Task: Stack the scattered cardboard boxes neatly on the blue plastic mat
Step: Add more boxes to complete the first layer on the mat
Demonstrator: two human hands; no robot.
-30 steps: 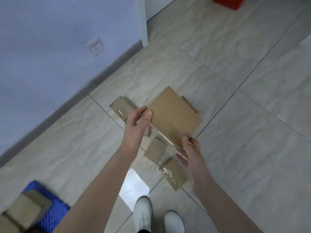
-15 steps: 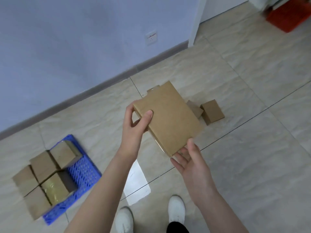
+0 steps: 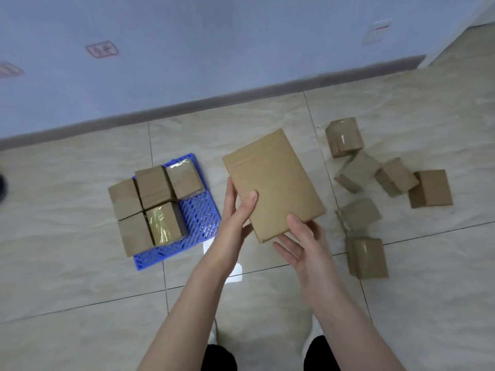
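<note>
Aloft, flat box (image 3: 273, 180), left hand (image 3: 237, 210) pinching its edge, right hand (image 3: 302, 245) gripping corner

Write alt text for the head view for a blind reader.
The left hand and right hand hold a flat box over a tiled floor. To the left, small boxes sit packed together on a blue mat; to the right, loose boxes lie scattered.
</note>
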